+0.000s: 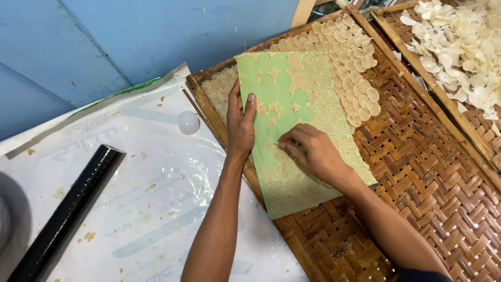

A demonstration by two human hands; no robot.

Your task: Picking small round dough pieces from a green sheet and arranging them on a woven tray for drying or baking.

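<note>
Two hands, left hand [240, 125] and right hand [313, 154], one green sheet [284, 89], two woven bamboo trays [417, 156]. One black roll [68, 209] at lower left, one white ball [188, 122]; pale round discs [355, 57] too many to count.

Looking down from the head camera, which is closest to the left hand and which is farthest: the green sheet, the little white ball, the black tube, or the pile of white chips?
1. Green sheet: the left hand rests on its left edge.
2. Little white ball: just left of that hand, on the plastic.
3. Black tube: farther left and lower.
4. Pile of white chips: far upper right, in the next tray.
</note>
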